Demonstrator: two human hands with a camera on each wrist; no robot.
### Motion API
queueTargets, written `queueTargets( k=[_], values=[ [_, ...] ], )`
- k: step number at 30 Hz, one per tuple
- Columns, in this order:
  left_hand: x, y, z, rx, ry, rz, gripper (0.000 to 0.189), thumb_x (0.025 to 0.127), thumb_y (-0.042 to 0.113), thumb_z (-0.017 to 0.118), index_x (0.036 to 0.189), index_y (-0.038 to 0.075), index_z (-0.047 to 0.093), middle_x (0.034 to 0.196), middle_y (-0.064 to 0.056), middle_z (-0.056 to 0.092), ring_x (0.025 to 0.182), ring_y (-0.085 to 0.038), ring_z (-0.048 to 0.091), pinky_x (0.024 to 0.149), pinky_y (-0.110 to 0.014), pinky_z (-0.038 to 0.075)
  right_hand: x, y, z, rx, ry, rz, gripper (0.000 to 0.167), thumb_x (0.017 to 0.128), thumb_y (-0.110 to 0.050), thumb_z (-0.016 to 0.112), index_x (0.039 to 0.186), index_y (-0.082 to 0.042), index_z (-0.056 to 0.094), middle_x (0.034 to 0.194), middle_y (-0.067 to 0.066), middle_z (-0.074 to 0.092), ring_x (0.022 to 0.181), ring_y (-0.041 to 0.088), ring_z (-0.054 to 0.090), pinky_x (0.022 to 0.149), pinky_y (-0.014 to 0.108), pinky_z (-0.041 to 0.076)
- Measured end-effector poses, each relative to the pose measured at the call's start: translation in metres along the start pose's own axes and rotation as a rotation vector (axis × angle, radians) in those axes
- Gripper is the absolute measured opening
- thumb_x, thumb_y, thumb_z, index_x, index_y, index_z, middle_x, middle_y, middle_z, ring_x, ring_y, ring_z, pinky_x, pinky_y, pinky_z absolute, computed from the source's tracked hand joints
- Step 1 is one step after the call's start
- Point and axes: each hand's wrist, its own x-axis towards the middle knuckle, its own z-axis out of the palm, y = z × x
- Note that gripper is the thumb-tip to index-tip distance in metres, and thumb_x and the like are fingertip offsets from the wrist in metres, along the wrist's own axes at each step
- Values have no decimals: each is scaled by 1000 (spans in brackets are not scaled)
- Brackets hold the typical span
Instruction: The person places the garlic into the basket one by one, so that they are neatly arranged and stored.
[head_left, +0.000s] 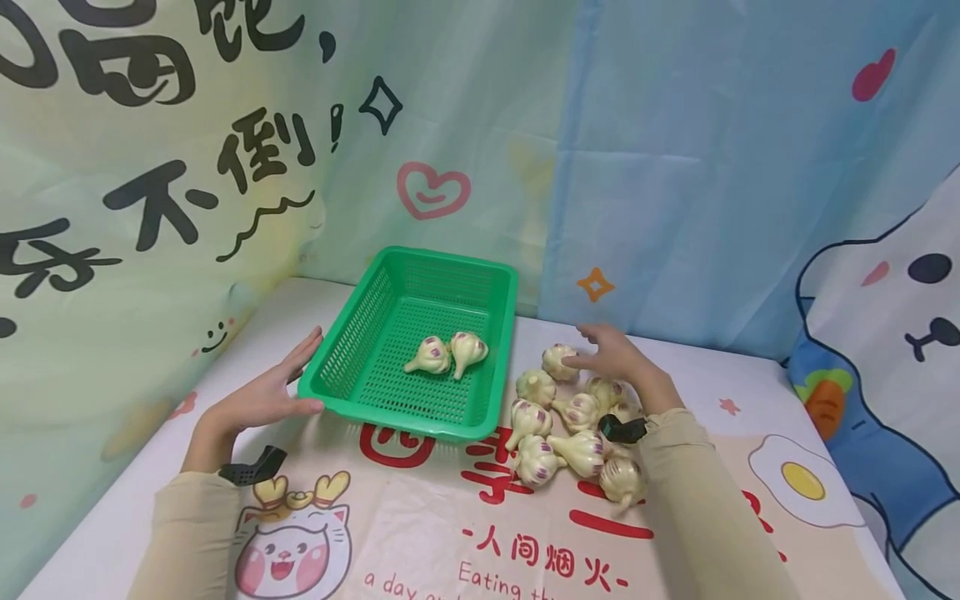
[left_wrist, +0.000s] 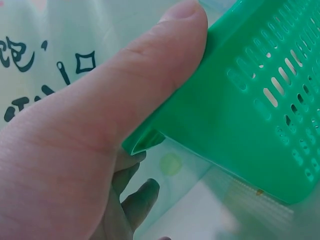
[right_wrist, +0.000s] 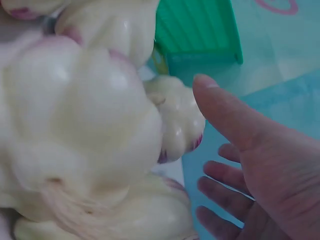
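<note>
My left hand [head_left: 258, 398] is at the front left corner of a green plastic basket [head_left: 382, 387]. In the left wrist view its straight thumb [left_wrist: 165, 45] lies along the basket's rim, while the other fingers are outside, below the rim. Two garlic bulbs [head_left: 468, 350] with purple marks lie inside the basket. My right hand [head_left: 621, 365] is spread at the far side of a pile of garlic bulbs [head_left: 581, 452]. Nearest to its fingers is the rearmost garlic bulb [head_left: 557, 363]; the right wrist view shows the thumb tip beside a bulb [right_wrist: 180, 120], with nothing gripped.
The pile is right of the basket, on a white table [head_left: 720, 375] with a printed beige mat [head_left: 420, 517]. Printed cloth hangs [head_left: 675, 167] behind and at the left. A black wrist camera [head_left: 622, 428] overlaps the pile in the head view.
</note>
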Motion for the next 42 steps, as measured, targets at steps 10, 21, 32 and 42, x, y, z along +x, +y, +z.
queueTargets(
  k=[10, 21, 32, 42],
  values=[
    [0, 0, 3, -7, -2, -1, 103, 81, 21, 75, 154, 19, 2, 161, -3, -9, 145, -43, 6, 106, -70, 18, 11, 15, 0, 44, -215, 79, 89, 88, -48, 61, 148, 5, 21, 151, 28, 27, 137, 44, 29, 108, 55, 32],
    [1, 2, -1, -10, -6, 11, 103, 80, 19, 75, 154, 25, 3, 161, -6, -8, 144, -45, 8, 105, -71, 18, 19, 7, 2, -22, -218, 104, 86, 89, -49, 60, 146, 7, 28, 148, 28, 33, 135, 43, 33, 108, 53, 33],
    [1, 1, -1, -8, -6, 5, 103, 80, 21, 75, 154, 25, 3, 161, -3, -9, 144, -45, 8, 105, -71, 17, 24, 8, 7, -7, -221, 95, 86, 87, -48, 64, 145, 5, 31, 144, 27, 39, 131, 43, 39, 104, 54, 38],
    [0, -1, -1, 1, -4, -2, 104, 80, 21, 75, 154, 23, 3, 161, -5, -8, 144, -45, 8, 105, -70, 18, 24, 8, 10, 32, -220, 68, 88, 85, -41, 68, 147, 4, 26, 147, 27, 34, 131, 42, 39, 103, 53, 39]
  ],
)
